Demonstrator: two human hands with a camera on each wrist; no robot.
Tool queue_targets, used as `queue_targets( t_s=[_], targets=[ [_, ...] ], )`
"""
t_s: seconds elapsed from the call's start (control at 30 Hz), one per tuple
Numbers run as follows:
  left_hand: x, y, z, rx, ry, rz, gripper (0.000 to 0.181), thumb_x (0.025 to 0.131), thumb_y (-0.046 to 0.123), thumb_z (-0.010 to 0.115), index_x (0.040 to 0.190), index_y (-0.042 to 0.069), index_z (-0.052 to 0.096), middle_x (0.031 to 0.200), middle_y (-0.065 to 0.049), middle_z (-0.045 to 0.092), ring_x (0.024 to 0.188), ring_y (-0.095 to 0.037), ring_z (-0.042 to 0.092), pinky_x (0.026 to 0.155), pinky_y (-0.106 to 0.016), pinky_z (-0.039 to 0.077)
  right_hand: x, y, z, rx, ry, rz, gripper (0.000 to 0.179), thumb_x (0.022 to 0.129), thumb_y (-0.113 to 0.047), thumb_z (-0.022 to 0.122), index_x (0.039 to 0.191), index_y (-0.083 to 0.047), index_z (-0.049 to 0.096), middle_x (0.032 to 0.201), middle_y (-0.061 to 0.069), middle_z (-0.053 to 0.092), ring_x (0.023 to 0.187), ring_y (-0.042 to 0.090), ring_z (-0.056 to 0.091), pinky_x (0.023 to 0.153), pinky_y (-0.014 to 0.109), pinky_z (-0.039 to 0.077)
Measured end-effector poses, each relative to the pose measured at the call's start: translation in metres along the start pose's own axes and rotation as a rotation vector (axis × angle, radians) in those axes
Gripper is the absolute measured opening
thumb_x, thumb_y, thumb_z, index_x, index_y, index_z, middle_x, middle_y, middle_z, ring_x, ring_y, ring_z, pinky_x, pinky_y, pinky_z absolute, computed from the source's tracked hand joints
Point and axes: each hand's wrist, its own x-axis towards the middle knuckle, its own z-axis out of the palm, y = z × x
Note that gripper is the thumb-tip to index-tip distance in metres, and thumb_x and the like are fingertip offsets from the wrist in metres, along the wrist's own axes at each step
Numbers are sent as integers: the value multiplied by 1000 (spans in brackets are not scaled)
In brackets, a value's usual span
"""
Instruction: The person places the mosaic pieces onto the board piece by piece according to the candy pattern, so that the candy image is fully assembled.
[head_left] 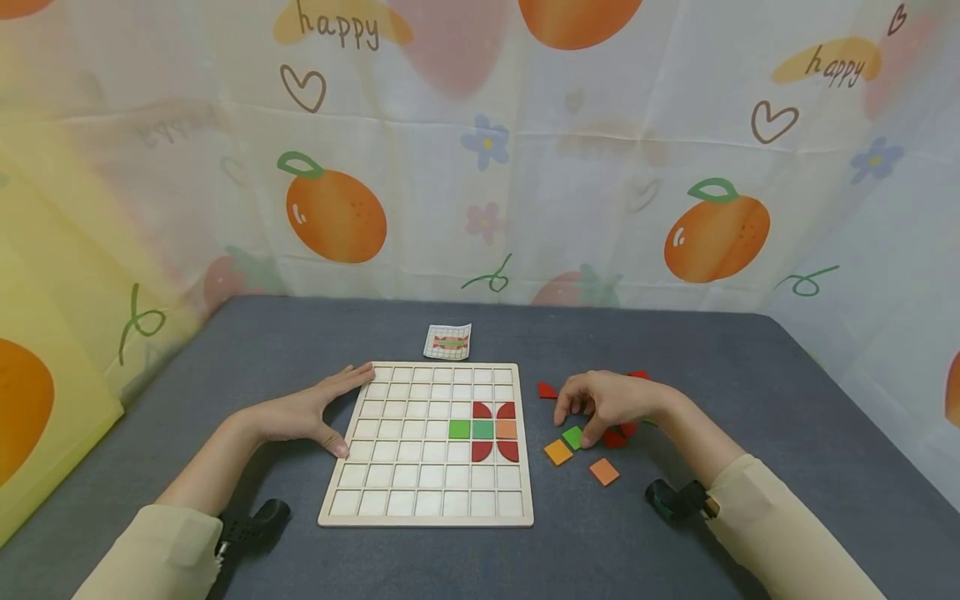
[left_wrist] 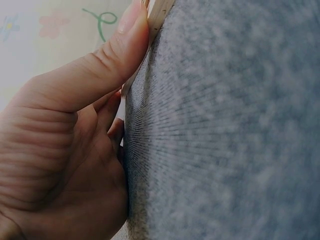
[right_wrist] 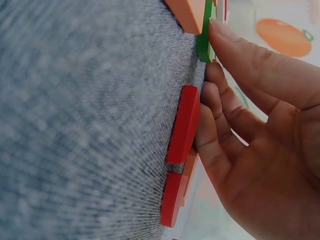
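A pale wooden grid board (head_left: pixel 426 522) lies on the table with red, green, teal and orange pieces set at its right side. My left hand (head_left: pixel 303 412) rests along the board's left edge, thumb and fingers spread and fairly straight. Right of the board, my right hand (head_left: pixel 611 404) bends over loose tiles. Its thumb touches a small green square tile (head_left: pixel 573 437) on the table; the other fingers curl loosely, apart from that tile. In the right wrist view the thumb tip meets the green tile (right_wrist: pixel 206 42), and red pieces (right_wrist: pixel 184 125) lie beside the curled fingers.
A printed pattern card (head_left: pixel 447 342) lies behind the board. A yellow-orange tile (head_left: pixel 558 452) and an orange tile (head_left: pixel 604 472) lie near the right hand, with a red piece (head_left: pixel 547 391) farther back. A patterned cloth (head_left: pixel 487 208) hangs behind the dark table (head_left: pixel 637 550).
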Motion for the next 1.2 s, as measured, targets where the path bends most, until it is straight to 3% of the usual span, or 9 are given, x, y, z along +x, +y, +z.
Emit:
queue_targets(
  t_s=[0.3,0.83,1.2],
  targets=[
    [-1,0,-1,9,1,14,122,68,26,90,160,9,12,168,-18,-6,151,-50,-16,109,-77,-1,2,5,1,8,-20,-18,22,81,-11,79,102,-7,71,109,12,61,92,20,50,82,27,47],
    [0,-2,0,8,2,5,123,68,28,90,160,10,11,168,-18,-6,151,-49,-16,110,-77,0,6,-1,5,-10,104,38,22,81,-8,79,97,-10,63,88,5,66,80,16,59,72,28,52],
    [-2,2,-1,9,-1,11,123,68,29,90,160,9,12,168,-19,-6,151,-50,-15,110,-77,0,9,-2,5,-31,148,13,13,86,-11,75,94,-12,65,90,4,68,78,14,64,72,28,54]
  ],
)
